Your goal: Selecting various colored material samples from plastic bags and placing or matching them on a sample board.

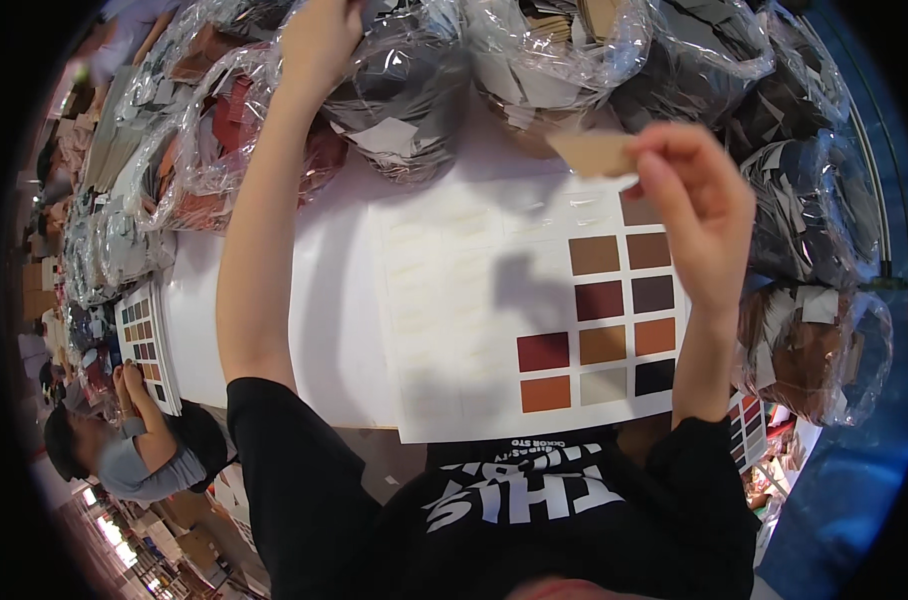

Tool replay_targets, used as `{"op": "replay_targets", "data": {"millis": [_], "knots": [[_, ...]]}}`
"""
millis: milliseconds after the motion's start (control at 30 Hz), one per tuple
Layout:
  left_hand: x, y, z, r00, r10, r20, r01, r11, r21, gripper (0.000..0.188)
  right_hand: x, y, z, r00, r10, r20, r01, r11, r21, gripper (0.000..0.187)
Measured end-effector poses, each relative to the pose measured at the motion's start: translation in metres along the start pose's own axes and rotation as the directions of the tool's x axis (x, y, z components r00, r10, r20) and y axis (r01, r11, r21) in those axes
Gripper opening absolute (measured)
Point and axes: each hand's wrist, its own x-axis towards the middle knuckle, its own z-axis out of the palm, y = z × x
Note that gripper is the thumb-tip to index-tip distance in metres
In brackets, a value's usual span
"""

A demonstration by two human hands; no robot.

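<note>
Between the thumb and fingers of my right hand is a tan swatch, raised above a white sample sheet. Brown, dark red, orange, grey and black swatches sit in rows on the sheet's right side. Faint pale strips mark its left side, apparently adhesive. My left arm stretches far forward, and my left hand is at the top edge beside a clear plastic bag of grey pieces. Its fingertips are cut off by the picture's edge, so any hold there is hidden.
More clear bags ring the white table: one with red pieces, one with tan pieces, and dark ones at the right. Another person sits at the left with a swatch sheet.
</note>
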Motion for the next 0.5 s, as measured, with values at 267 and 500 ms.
{"op": "replay_targets", "data": {"millis": [267, 500], "knots": [[-0.067, 0.020, -0.042, 0.980, -0.162, -0.114, 0.033, 0.698, -0.715, 0.022, -0.068, 0.038, -0.012, 0.993, 0.015, 0.121, 0.054, 0.835, -0.547, 0.019], [-0.222, 0.093, -0.060, 0.877, -0.460, 0.140, 0.420, 0.590, -0.689, 0.055, -0.090, 0.066, -0.022, 0.990, -0.084, 0.112, 0.139, 0.701, -0.700, 0.027]]}}
